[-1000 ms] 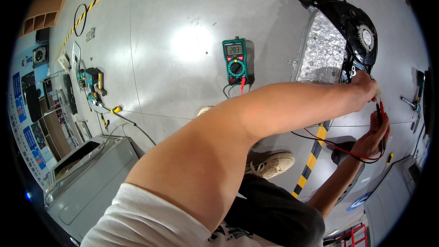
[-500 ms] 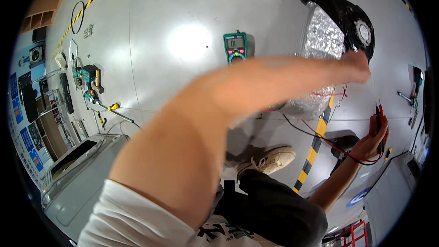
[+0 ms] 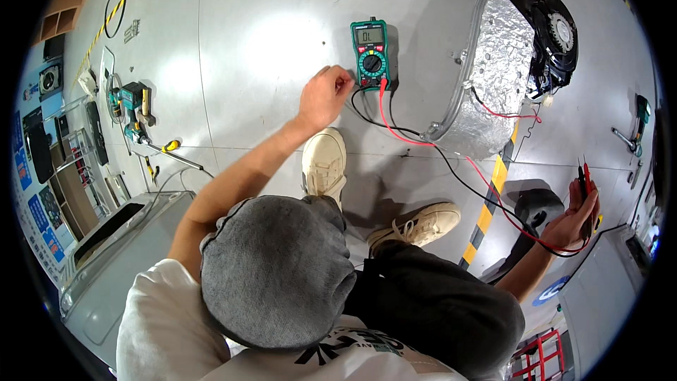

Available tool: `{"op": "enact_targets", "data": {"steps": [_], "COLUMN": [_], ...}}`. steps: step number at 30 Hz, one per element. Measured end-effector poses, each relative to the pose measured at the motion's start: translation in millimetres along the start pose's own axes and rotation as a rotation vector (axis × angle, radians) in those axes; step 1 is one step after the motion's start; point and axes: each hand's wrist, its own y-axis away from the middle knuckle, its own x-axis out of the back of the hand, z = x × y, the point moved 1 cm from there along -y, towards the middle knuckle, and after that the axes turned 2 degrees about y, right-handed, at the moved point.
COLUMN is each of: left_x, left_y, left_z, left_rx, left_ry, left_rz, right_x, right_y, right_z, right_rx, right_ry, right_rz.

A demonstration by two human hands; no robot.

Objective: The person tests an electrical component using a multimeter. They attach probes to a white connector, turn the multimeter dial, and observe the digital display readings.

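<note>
Left hand (image 3: pixel 323 95) now at multimeter (image 3: pixel 370 53)

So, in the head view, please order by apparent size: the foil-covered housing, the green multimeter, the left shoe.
1. Foil-covered housing, clearly largest.
2. Left shoe.
3. Green multimeter, beside the left hand.
The shoe lies nearer the camera, so places 2 and 3 are uncertain.
</note>
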Motion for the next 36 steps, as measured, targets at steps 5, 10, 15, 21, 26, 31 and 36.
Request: {"op": "enact_targets", "data": {"steps": [5, 10, 15, 21, 26, 31, 36], "left_x": [-19, -19, -24, -28, -28, -29, -28], "left_y": [14, -13, -25, -25, -26, -28, -29], "left_z": [10, 23, 26, 26, 26, 24, 25], "left_rx": [-0.035, -0.261, -0.271, -0.297, -0.367, -0.417, -0.439], "left_ry": [0.017, -0.076, -0.125, -0.113, -0.162, -0.171, -0.183], "left_rz": [0.118, 0.235, 0.177, 0.174, 0.195, 0.182, 0.18], "right_x": [-1, -13, -12, -10, -13, -16, -17], "right_y": [3, 11, 15, 15, 13, 11, 10], "right_z": [-6, -8, -9, 1, 5, 8, 10], "right_rx": [0.007, -0.011, -0.038, -0.039, -0.064, -0.063, -0.048], "right_ry": [-0.003, -0.004, -0.045, -0.057, -0.064, -0.064, -0.052], "right_rz": [-0.009, -0.015, 0.001, 0.006, -0.006, -0.027, -0.039]}}
